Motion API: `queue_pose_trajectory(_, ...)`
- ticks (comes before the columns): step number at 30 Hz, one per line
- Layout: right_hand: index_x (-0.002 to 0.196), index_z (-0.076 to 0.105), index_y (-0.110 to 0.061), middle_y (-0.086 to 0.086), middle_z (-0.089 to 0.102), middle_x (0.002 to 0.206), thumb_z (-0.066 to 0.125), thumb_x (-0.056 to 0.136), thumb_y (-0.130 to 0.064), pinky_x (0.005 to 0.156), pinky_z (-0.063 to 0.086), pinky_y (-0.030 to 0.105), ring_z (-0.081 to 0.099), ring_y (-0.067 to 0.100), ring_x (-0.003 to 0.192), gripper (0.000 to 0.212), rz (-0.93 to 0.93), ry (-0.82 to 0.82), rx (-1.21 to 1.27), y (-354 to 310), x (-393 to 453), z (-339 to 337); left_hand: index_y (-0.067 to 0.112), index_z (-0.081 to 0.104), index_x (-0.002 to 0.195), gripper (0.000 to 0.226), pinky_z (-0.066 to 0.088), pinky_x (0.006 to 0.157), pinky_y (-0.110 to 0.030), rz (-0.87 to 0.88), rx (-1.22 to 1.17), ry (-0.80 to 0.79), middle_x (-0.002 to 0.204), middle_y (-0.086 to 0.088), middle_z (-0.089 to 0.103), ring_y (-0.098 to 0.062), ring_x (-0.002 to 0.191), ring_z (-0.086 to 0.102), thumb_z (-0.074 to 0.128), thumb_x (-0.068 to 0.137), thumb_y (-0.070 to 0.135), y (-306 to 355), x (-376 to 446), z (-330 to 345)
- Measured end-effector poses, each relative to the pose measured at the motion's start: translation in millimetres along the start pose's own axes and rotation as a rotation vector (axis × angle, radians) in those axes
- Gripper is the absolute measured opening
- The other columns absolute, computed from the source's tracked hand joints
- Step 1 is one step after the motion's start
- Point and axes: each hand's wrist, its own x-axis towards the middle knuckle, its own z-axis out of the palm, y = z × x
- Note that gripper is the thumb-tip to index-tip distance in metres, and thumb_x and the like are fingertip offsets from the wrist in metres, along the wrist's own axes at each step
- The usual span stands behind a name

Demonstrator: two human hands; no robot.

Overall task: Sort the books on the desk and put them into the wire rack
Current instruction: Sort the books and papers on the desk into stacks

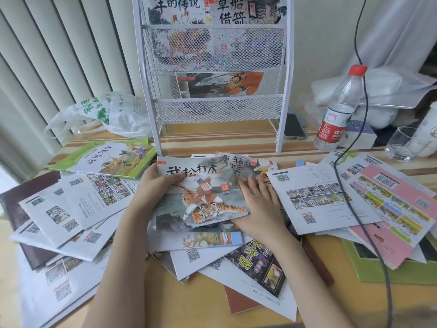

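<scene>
Wooden desk (212,138), striped, carries everything. White wire rack (285,74) stands upright beyond both hands, with books in its upper mesh pockets and one orange-figured book (222,84) lying in a lower pocket. Loose books (326,197) lie scattered left, right and beneath the hands, many face down. Tiger book (203,197) sits between the hands, on top of the pile. Left hand (153,185) grips its left edge, thumb curled over the cover. Right hand (257,197) rests flat on its right edge, fingers straight and slightly spread. Water bottle (338,107) stands upright, beyond and right of the right hand.
</scene>
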Motion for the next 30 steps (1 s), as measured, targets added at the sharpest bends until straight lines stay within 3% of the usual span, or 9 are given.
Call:
queue_pose_trajectory(3, 0.15, 0.013, -0.026, -0.005, 0.019, 0.156, 0.06, 0.084, -0.047, 0.115, 0.013, 0.037, 0.014, 0.017, 0.143, 0.084, 0.0, 0.161, 0.035, 1.0, -1.4, -3.6, 0.013, 0.057, 0.098, 0.024, 0.054, 0.053, -0.024, 0.008, 0.008, -0.003, 0.086, -0.006, 0.071, -0.013, 0.061, 0.07, 0.072, 0.08, 0.006, -2.8, 3.4, -1.9)
queue_pose_trajectory(7, 0.138, 0.044, -0.022, 0.0, 0.049, 0.135, 0.053, 0.09, -0.014, 0.097, 0.04, 0.036, 0.045, 0.025, 0.122, 0.049, -0.076, 0.319, 0.011, -0.3, -4.3, -0.2, 0.008, 0.058, 0.106, 0.031, 0.054, 0.055, -0.026, 0.03, -0.013, 0.081, 0.092, -0.01, 0.072, -0.017, 0.066, 0.07, 0.073, 0.079, 0.009, -1.8, 4.9, -7.8)
queue_pose_trajectory(9, 0.135, 0.049, -0.024, 0.001, 0.056, 0.131, 0.045, 0.089, 0.003, 0.092, 0.046, 0.038, 0.051, 0.025, 0.115, 0.054, -0.057, 0.394, 0.089, -1.8, -4.5, 2.4, 0.008, 0.058, 0.105, 0.028, 0.053, 0.049, -0.021, 0.028, -0.005, 0.11, 0.088, -0.008, 0.07, -0.01, 0.058, 0.069, 0.072, 0.08, 0.009, -0.3, 4.5, -12.7)
queue_pose_trajectory(11, 0.129, 0.057, -0.026, -0.003, 0.06, 0.128, 0.043, 0.084, 0.013, 0.107, 0.036, 0.044, 0.053, 0.021, 0.116, 0.061, -0.052, 0.494, 0.195, 0.1, -3.1, 5.4, 0.011, 0.058, 0.102, 0.025, 0.052, 0.045, -0.02, -0.005, 0.024, 0.074, 0.086, -0.007, 0.07, -0.008, 0.054, 0.068, 0.072, 0.081, 0.011, 0.0, 3.5, -17.2)
queue_pose_trajectory(14, 0.108, 0.071, -0.021, -0.004, 0.066, 0.117, 0.047, 0.081, 0.015, 0.118, 0.002, 0.049, 0.059, 0.013, 0.113, 0.051, -0.07, 0.721, 0.393, 3.6, -3.7, 0.4, 0.014, 0.06, 0.102, 0.027, 0.053, 0.049, -0.022, -0.07, 0.098, -0.048, 0.085, -0.005, 0.072, -0.011, 0.058, 0.069, 0.074, 0.08, 0.015, -1.0, 2.4, -20.1)
queue_pose_trajectory(19, 0.082, 0.073, -0.018, 0.01, 0.063, 0.115, 0.053, 0.082, 0.011, 0.114, 0.007, 0.06, 0.054, 0.026, 0.12, 0.035, -0.26, 1.084, 0.55, 3.4, -9.7, -13.4, 0.012, 0.06, 0.109, 0.035, 0.056, 0.056, -0.029, -0.098, 0.124, -0.124, 0.085, -0.005, 0.075, -0.02, 0.066, 0.071, 0.076, 0.078, 0.016, -1.2, 5.7, -19.9)
queue_pose_trajectory(23, 0.084, 0.07, -0.02, 0.008, 0.053, 0.128, 0.051, 0.075, 0.021, 0.109, 0.023, 0.061, 0.043, 0.026, 0.131, 0.046, -0.184, 1.156, 0.66, 6.0, -8.3, -14.9, 0.01, 0.058, 0.111, 0.038, 0.057, 0.061, -0.032, -0.105, 0.136, -0.075, 0.093, -0.01, 0.072, -0.024, 0.075, 0.07, 0.076, 0.077, 0.014, -2.6, 5.4, -20.8)
queue_pose_trajectory(26, 0.081, 0.07, -0.014, 0.013, 0.052, 0.128, 0.047, 0.068, 0.029, 0.108, 0.032, 0.046, 0.045, 0.031, 0.128, 0.05, -0.193, 1.171, 0.701, 8.3, -11.5, -15.9, 0.014, 0.05, 0.113, 0.046, 0.053, 0.062, -0.032, -0.035, 0.171, 0.064, 0.096, -0.009, 0.066, -0.022, 0.077, 0.066, 0.077, 0.076, 0.018, -4.9, 7.5, -23.7)
queue_pose_trajectory(30, 0.068, 0.062, -0.012, 0.01, 0.051, 0.132, 0.058, 0.071, 0.027, 0.103, 0.038, 0.046, 0.043, 0.028, 0.131, 0.039, -0.335, 0.961, 0.786, 4.9, -7.3, -8.8, 0.04, 0.051, 0.097, 0.035, 0.055, 0.063, -0.028, 0.041, 0.108, -0.063, 0.093, 0.002, 0.066, -0.014, 0.075, 0.065, 0.07, 0.083, 0.014, -1.4, 2.6, -12.0)
